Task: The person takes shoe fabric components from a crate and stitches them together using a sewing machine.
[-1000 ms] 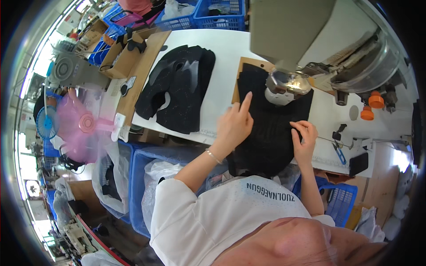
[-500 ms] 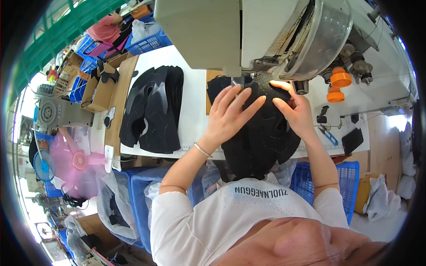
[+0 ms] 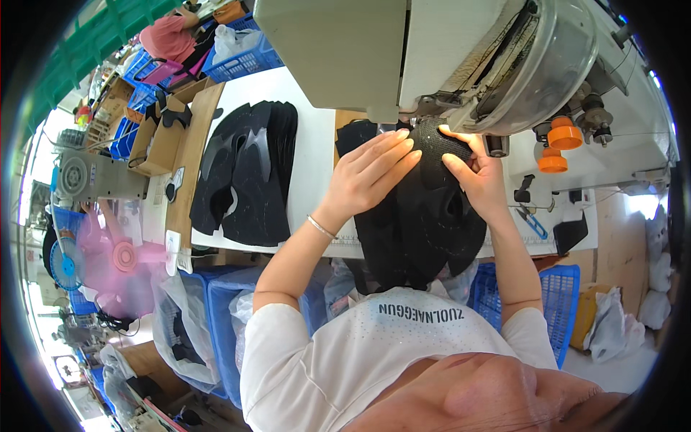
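Note:
A dark shaped fabric piece (image 3: 414,234) hangs over the near edge of the white sewing table, its far end under the sewing machine head (image 3: 331,54). Part of it is a glossy black mesh patch (image 3: 440,147). My left hand (image 3: 371,173) lies flat on the fabric, fingers stretched and side by side, their tips close to the needle area. At the patch's right edge, my right hand (image 3: 481,173) grips the piece, with thumb and forefinger on top and the other fingers curled at its side. The needle itself is hidden.
A stack of similar black fabric pieces (image 3: 252,176) lies left on the table. Blue-handled snips (image 3: 533,222) lie to the right. Orange thread tension knobs (image 3: 564,134) stick out of the machine. Blue crates (image 3: 558,302) stand below, and a pink fan (image 3: 124,255) is at left.
My left fingers have closed up side by side and turned toward the right, at the mesh patch's left edge. More of the mesh now shows. The right hand keeps its grip.

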{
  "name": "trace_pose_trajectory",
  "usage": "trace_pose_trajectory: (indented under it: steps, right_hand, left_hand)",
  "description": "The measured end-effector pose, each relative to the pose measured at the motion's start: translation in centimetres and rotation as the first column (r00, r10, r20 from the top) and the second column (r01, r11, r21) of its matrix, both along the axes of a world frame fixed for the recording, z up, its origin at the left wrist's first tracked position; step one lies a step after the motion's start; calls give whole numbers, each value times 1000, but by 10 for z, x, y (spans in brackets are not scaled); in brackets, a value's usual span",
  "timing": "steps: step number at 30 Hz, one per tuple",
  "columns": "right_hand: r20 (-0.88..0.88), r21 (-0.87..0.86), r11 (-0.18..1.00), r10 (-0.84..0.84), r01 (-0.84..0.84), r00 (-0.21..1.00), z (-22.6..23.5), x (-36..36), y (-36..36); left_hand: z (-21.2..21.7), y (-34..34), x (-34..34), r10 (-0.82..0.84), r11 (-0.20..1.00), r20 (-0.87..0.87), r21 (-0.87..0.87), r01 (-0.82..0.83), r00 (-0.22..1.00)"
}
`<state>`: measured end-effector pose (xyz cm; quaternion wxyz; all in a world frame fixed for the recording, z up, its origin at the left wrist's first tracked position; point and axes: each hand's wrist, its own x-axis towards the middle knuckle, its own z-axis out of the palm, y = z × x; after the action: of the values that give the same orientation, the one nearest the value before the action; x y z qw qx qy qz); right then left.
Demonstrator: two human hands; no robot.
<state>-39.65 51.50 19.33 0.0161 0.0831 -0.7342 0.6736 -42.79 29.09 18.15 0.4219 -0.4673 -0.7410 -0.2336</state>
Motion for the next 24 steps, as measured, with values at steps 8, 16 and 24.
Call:
trace_pose_trajectory:
  steps: [8,16,24]
  right_hand:
    - [-26,-40,998,-42,41,999,-7,-5,-3]
    - [-55,-53,998,-48,45,997,-10,-8,-5]
    - [-4,-91,994,-66,66,998,-10,-10,-2]
  left_hand:
    - [1,-3,-8,-20,1000,-16,-6,20,1000]
    - [-2,-1,-8,-2,1000,-26,19,3,1000]
    - [-19,-6,9,16,999,-204,-31,-23,979]
